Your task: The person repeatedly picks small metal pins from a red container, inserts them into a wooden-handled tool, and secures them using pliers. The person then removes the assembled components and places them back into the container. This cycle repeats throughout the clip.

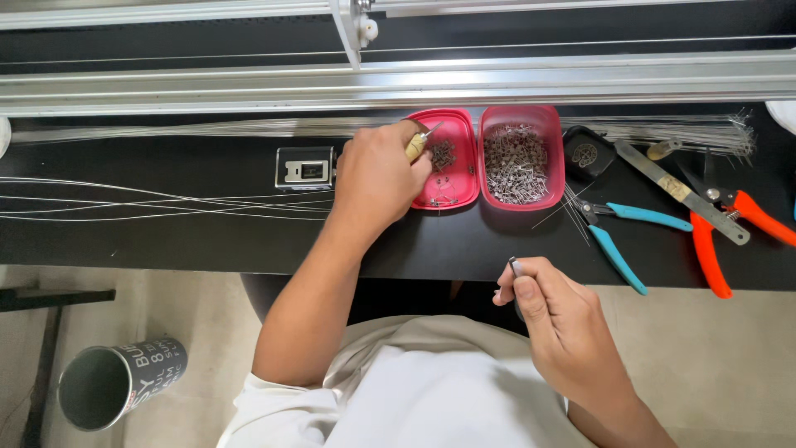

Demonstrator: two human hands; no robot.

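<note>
My left hand (377,174) rests over the left half of an open pink hinged box (460,195) on the black bench. It grips a small tool with a pale wooden handle and a metal tip (421,139), pointing into that half, which holds a few small metal parts (444,155). The right half (521,162) is full of several small metal wire pieces. My right hand (551,319) is near the bench's front edge, pinching a thin grey metal piece (515,267) between thumb and fingers.
Long thin wires (149,203) lie across the left bench and along the back. Right of the box lie a black pouch (587,153), blue-handled pliers (618,236), orange-handled cutters (730,228) and a metal strip. A small metal device (305,168) sits left of my hand. A grey can (116,382) stands on the floor.
</note>
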